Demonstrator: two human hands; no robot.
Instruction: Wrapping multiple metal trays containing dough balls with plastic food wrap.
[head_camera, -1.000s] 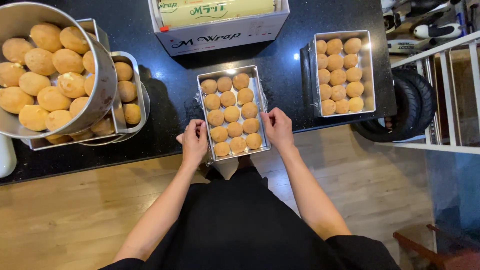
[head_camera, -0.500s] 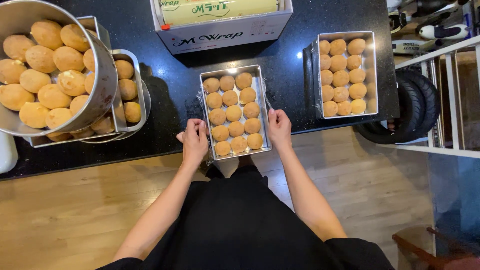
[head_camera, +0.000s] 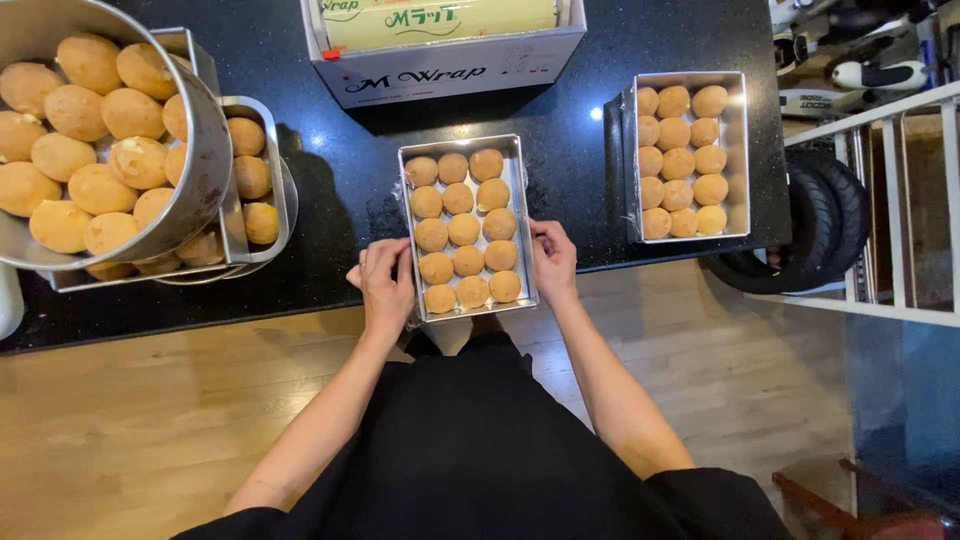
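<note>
Far to the left of both hands, a large round steel bowl (head_camera: 205, 150) holds golden-brown buns. The left hand (head_camera: 385, 285) presses its curled fingers against the left wall of a rectangular metal tray (head_camera: 520, 225) of small round buns (fifteen, in rows of three). The tray lies between the hands on the black counter (head_camera: 330, 260). The right hand (head_camera: 553, 262) grips its right wall. Well right stands a second filled metal tray (head_camera: 742, 150).
</note>
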